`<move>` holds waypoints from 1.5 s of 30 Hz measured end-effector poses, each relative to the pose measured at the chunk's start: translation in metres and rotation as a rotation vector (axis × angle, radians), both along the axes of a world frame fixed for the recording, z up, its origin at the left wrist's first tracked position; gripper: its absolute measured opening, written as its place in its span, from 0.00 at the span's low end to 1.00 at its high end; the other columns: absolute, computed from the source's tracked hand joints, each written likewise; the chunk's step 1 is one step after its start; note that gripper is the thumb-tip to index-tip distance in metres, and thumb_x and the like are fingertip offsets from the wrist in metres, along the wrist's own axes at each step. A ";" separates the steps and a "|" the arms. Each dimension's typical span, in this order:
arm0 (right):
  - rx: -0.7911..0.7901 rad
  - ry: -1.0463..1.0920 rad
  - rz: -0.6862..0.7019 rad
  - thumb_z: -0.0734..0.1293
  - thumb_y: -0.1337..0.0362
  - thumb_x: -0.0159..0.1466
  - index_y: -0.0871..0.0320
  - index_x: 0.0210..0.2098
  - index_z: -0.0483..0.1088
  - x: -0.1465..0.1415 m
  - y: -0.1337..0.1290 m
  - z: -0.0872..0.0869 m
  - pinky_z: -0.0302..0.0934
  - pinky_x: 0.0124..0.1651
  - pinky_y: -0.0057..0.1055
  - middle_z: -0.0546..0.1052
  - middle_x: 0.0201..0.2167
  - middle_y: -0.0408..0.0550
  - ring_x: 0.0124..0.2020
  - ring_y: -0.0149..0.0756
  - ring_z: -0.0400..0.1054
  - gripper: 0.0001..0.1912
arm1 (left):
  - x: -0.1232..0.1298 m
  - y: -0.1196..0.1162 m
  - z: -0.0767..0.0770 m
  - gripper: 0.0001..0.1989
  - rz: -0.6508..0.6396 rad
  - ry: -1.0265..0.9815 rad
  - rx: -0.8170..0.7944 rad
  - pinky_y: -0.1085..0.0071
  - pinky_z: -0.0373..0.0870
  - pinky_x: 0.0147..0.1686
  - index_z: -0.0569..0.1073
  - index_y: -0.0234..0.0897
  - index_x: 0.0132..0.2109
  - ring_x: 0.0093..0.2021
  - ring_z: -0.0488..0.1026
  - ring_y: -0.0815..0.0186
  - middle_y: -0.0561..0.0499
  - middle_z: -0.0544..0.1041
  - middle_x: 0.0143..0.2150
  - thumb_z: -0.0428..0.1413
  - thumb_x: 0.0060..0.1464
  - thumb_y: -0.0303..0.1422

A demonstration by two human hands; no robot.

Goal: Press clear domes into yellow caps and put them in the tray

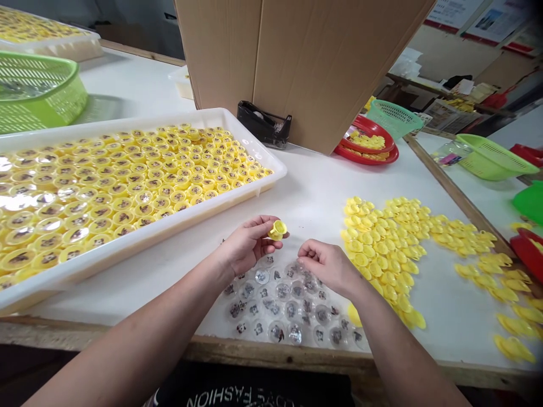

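Note:
My left hand holds a small yellow cup-shaped piece between thumb and fingers, its round opening facing up. Just to the right, my right hand is closed, thumb against the fingers, over the upper edge of the clear round discs; what it pinches, if anything, is too small to make out. These clear discs with small printed pictures lie spread on the white table in front of me. Many yellow pieces are heaped to the right of my right hand.
A long white tray full of yellow pieces with pictures fills the left. Behind it stand a black tape dispenser and a large cardboard box. Red plates and green baskets sit farther off. A wooden edge runs along the front.

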State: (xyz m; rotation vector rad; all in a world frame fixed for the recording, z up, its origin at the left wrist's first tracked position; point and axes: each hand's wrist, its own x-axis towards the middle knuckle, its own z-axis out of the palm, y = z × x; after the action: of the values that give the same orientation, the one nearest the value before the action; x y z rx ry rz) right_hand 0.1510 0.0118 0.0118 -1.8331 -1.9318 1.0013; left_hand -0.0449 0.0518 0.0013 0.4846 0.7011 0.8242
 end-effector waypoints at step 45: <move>0.496 0.013 0.286 0.66 0.69 0.59 0.52 0.43 0.71 -0.023 -0.003 0.056 0.67 0.37 0.31 0.75 0.38 0.46 0.36 0.34 0.70 0.13 | 0.008 -0.011 -0.010 0.15 -0.204 -0.160 0.046 0.85 0.67 0.21 0.75 0.28 0.35 0.21 0.70 0.76 0.49 0.74 0.24 0.56 0.54 0.39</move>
State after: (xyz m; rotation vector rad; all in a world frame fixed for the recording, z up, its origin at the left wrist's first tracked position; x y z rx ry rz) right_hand 0.1284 0.0088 0.0680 -1.3000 -2.2254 0.5288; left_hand -0.0367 0.0407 -0.0083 0.5166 0.4769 0.6796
